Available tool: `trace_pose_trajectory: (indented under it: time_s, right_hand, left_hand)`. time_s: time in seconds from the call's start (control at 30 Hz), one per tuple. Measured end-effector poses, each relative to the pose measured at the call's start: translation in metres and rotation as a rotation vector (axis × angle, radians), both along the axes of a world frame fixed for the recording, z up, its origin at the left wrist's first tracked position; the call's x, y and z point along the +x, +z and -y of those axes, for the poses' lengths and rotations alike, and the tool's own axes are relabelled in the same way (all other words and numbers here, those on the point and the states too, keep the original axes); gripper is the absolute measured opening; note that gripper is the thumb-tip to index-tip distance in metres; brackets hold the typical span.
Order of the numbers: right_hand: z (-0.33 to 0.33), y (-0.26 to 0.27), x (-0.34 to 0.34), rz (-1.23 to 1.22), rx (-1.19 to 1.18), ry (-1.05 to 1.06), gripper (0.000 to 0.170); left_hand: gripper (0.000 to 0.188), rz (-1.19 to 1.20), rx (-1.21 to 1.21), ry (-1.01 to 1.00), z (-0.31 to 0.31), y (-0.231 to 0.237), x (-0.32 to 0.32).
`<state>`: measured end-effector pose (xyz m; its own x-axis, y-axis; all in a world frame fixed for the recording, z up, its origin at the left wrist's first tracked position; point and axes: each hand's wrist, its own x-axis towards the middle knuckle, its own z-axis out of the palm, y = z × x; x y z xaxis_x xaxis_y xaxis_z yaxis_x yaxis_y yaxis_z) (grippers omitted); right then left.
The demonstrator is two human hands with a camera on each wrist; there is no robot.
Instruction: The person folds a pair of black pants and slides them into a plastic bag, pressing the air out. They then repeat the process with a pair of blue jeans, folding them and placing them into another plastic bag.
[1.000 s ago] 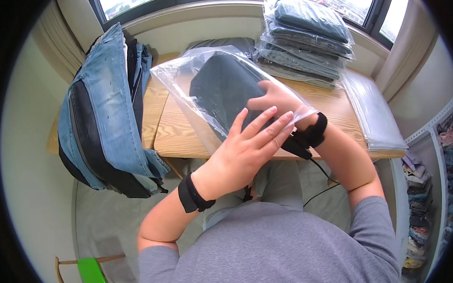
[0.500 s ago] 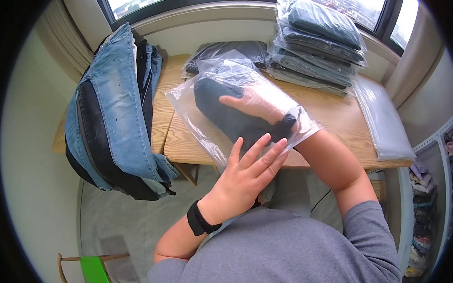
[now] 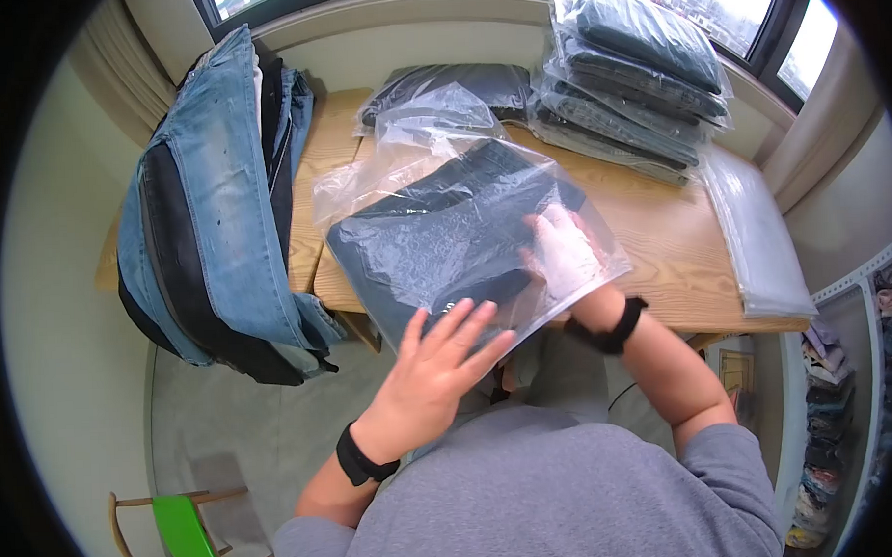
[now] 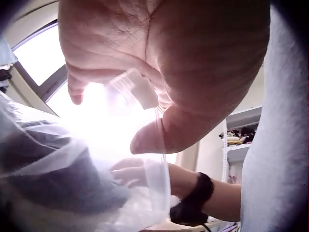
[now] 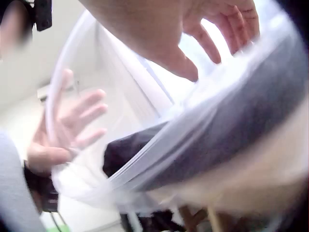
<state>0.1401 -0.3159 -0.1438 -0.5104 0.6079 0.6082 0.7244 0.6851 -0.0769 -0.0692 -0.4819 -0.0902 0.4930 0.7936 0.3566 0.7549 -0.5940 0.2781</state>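
A clear plastic bag (image 3: pixel 602 248) with a dark folded garment (image 3: pixel 415 245) inside lies at the table's front edge. Its mouth faces the person. My left hand (image 3: pixel 420 382) holds the near left edge of the bag, thumb beneath and fingers spread on top; in the left wrist view the thumb and palm of this hand (image 4: pixel 164 63) pinch the bag's rim (image 4: pixel 161 179). My right hand (image 3: pixel 568 255) is inside the bag over the garment's right part, fingers spread; the right wrist view shows this hand (image 5: pixel 217 38) with fingers apart above the dark cloth (image 5: pixel 217 116).
Draped jeans (image 3: pixel 213 208) hang over the table's left side. Bagged garments (image 3: pixel 645 65) are stacked at the back right, another bagged garment (image 3: pixel 449 90) lies behind. Flat clear bags (image 3: pixel 759 238) lie at the right edge. A green chair (image 3: pixel 187 538) stands lower left.
The garment inside the bag looks broader and flatter, its near part closer to the bag's mouth. My right hand has drawn back toward the mouth, and my left hand has moved left and down.
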Motion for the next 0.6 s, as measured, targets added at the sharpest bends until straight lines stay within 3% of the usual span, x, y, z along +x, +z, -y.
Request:
trace_pose_trajectory:
  time_s: [0.03,0.07,0.1,0.13,0.17,0.23,0.3,0.37,0.5,0.57,0.6]
  right_hand:
    - [0.024,0.015,-0.003,-0.104,-0.029,0.043,0.032]
    - [0.036,0.003,-0.004,-0.102,-0.041,0.037,0.032]
    - [0.045,-0.013,-0.003,-0.318,-0.347,-0.013,0.032]
    - [0.054,-0.023,-0.003,-0.538,-0.654,-0.069,0.032]
    - [0.061,-0.018,-0.004,-0.538,-0.667,-0.082,0.032]
    - [0.068,0.001,-0.008,-1.18,-1.388,0.168,0.028]
    - [0.061,-0.013,-0.012,-1.452,-1.608,0.141,0.017]
    - [0.052,-0.021,-0.016,-1.538,-1.706,0.435,0.017]
    - [0.041,-0.015,-0.033,-1.68,-1.872,0.388,0.02]
    - [0.028,-0.023,-0.046,-1.789,-2.01,0.235,0.029]
    - [0.044,-0.001,-0.057,-1.6,-1.698,0.284,0.031]
  left_hand:
    - [0.063,0.001,-0.012,-0.003,0.006,-0.005,-0.005]
    - [0.061,0.158,-0.002,0.118,0.012,-0.011,-0.009]
    - [0.059,0.314,0.003,0.239,0.019,-0.018,-0.013]
    - [0.059,0.314,-0.015,0.233,0.025,-0.024,-0.018]
    - [0.06,0.274,-0.005,0.31,0.031,-0.03,-0.022]
    - [0.06,0.23,-0.005,0.385,0.039,-0.036,-0.022]
    - [0.051,0.232,-0.027,0.367,0.042,-0.039,-0.017]
    - [0.047,0.227,-0.021,0.363,0.042,-0.042,-0.013]
    - [0.048,0.236,0.016,0.263,0.041,-0.045,-0.01]
    - [0.046,0.202,0.03,0.218,0.043,-0.044,-0.01]
    - [0.045,0.203,0.049,0.213,0.044,-0.043,-0.011]
